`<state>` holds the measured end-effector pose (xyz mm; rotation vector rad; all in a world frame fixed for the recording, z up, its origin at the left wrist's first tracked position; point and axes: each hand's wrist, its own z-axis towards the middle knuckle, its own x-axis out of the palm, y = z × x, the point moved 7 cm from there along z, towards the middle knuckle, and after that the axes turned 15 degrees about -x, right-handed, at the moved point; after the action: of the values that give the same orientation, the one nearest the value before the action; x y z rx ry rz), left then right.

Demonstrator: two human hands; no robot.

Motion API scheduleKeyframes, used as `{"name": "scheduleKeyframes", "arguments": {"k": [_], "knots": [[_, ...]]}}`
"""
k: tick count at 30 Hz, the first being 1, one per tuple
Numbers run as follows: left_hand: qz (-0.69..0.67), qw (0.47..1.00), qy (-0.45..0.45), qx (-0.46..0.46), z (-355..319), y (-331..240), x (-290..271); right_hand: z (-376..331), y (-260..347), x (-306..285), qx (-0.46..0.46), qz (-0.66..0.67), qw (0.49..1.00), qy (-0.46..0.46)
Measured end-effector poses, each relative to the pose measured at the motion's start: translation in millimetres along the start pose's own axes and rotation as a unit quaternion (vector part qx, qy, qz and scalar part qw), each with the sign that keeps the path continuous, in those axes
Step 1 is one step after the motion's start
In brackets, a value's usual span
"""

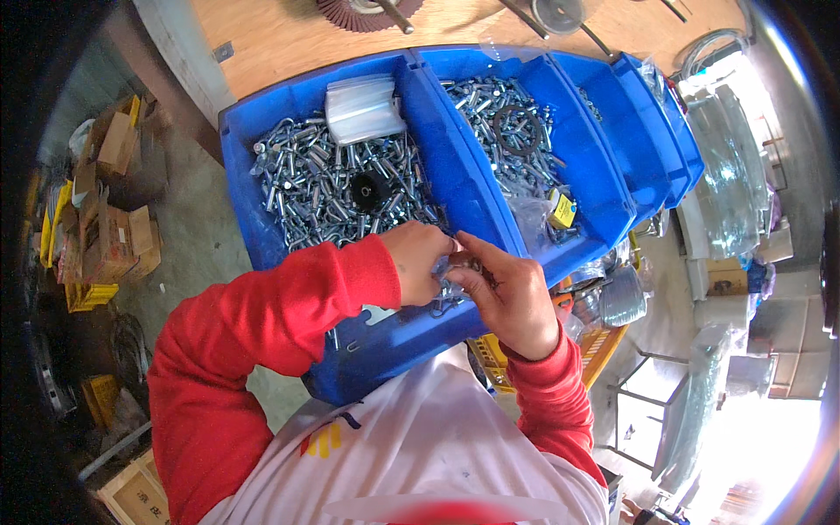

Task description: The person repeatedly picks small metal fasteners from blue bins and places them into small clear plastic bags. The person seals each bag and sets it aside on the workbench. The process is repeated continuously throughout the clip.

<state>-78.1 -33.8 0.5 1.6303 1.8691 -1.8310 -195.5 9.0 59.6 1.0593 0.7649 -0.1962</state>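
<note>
My hands meet over the near right corner of a blue bin (332,367) full of loose metal bolts (306,188). My left hand (418,261) is closed around a small crumpled clear plastic bag (444,269). Thumb and fingers of my right hand (512,293) pinch at the same bag from the other side. What lies inside the bag is mostly hidden by my fingers. On the bolts at the back rests a stack of flat clear plastic bags (363,109). A round black part (370,190) sits among the bolts.
To the right, another blue bin (591,166) holds bolts, a dark ring (518,130) and a yellow box (562,210). More blue bins follow. Behind is a wooden board (262,35) with rods. Cardboard boxes (114,236) stand at left, a yellow crate (604,350) below right.
</note>
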Motion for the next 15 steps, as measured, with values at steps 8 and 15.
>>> {"name": "scheduleKeyframes", "arguments": {"k": [8,15], "knots": [[-0.002,1.000,0.019,-0.005,1,0,1,-1,8,4,-0.014,-0.074,0.992,-0.100],[-0.015,0.999,-0.009,0.035,-4,-6,-2,-1,28,-8,-0.037,-0.086,0.991,-0.099]]}}
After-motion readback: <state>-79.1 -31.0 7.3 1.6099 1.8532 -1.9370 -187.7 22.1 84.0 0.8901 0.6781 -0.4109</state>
